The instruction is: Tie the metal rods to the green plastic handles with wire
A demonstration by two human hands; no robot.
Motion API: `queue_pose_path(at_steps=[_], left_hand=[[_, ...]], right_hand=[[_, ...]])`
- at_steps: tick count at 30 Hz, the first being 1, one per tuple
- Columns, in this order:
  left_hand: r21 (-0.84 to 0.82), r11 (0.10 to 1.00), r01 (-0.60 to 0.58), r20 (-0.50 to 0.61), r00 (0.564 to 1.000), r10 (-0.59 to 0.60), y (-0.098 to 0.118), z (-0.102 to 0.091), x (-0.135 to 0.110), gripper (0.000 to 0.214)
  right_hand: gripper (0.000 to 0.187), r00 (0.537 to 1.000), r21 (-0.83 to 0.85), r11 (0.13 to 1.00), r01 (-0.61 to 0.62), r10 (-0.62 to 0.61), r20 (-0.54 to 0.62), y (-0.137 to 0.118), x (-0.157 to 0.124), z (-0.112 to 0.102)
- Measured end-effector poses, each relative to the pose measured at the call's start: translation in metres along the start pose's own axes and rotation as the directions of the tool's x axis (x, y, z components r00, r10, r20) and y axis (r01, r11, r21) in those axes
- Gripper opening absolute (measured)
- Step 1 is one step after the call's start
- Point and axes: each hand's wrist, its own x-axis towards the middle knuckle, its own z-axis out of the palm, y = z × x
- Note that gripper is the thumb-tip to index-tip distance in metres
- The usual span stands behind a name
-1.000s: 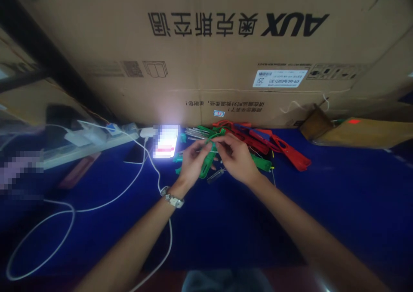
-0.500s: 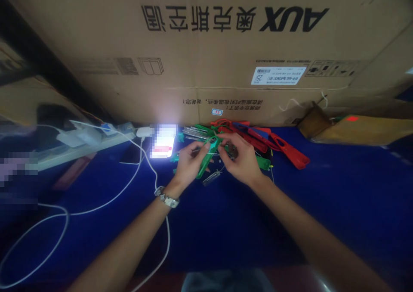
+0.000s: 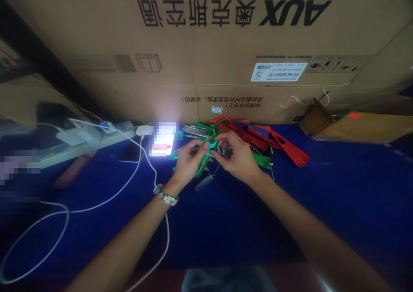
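Observation:
My left hand (image 3: pixel 189 162) is closed round a long green plastic casing (image 3: pixel 202 166), held at a slant above the table. A small teal part (image 3: pixel 213 145) shows at the casing's upper end, between the two hands. The thumb and fingers of my right hand (image 3: pixel 238 156) pinch together at this end, touching it; any small piece in them is too small to make out. Below the casing hangs a clear and grey cylinder (image 3: pixel 204 183) on a thin wire.
Behind the hands lie red plastic casings (image 3: pixel 287 147), a green casing (image 3: pixel 260 160) and thin metal rods (image 3: pixel 195 130). A lit phone (image 3: pixel 164 139), white cable (image 3: pixel 145 152) and power strip (image 3: pixel 93 143) are at left. A large cardboard box (image 3: pixel 200 42) stands behind the blue table (image 3: pixel 245 231).
My right hand has shifted slightly left and its fingers have moved lower along the casing's upper end. The hanging cylinder has swung left and down. The view has tilted slightly.

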Motion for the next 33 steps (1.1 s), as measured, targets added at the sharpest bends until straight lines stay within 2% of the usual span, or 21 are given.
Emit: queue_pose_path(at_steps=[5, 9, 13, 18, 23, 29, 33], left_hand=[[-0.005, 1.0, 0.008, 0.001, 1.0, -0.008, -0.001, 0.0, 0.0, 0.042], [-0.018, 1.0, -0.001, -0.014, 1.0, 0.001, -0.001, 0.001, 0.001, 0.038], [-0.026, 0.999, -0.033, -0.01, 0.999, 0.033, -0.002, 0.002, 0.002, 0.034], [-0.061, 0.998, -0.019, -0.016, 1.0, 0.018, -0.005, 0.003, 0.001, 0.03], [-0.165, 0.986, 0.019, 0.058, 0.998, -0.01, -0.005, 0.0, -0.002, 0.009], [-0.127, 0.991, -0.035, 0.202, 0.977, 0.06, 0.001, -0.004, -0.003, 0.031], [-0.115, 0.993, 0.001, 0.174, 0.985, 0.019, 0.0, -0.004, -0.005, 0.047]], right_hand=[[0.019, 0.999, -0.009, 0.999, 0.039, -0.039, 0.003, 0.001, 0.002, 0.001], [0.005, 0.988, -0.03, 0.991, 0.13, -0.127, 0.089, -0.003, 0.002, 0.0], [0.011, 0.985, -0.087, 0.986, 0.14, -0.13, 0.109, -0.007, 0.004, -0.001], [0.02, 0.985, -0.154, 0.978, 0.141, -0.122, 0.125, -0.009, 0.004, 0.001], [0.018, 0.987, -0.126, 0.985, 0.115, -0.099, 0.129, -0.01, 0.004, 0.004], [0.015, 0.998, -0.142, 0.989, 0.051, -0.044, 0.052, -0.004, 0.004, 0.0], [0.016, 1.0, -0.133, 0.991, 0.015, -0.012, 0.027, 0.0, 0.002, 0.0]])
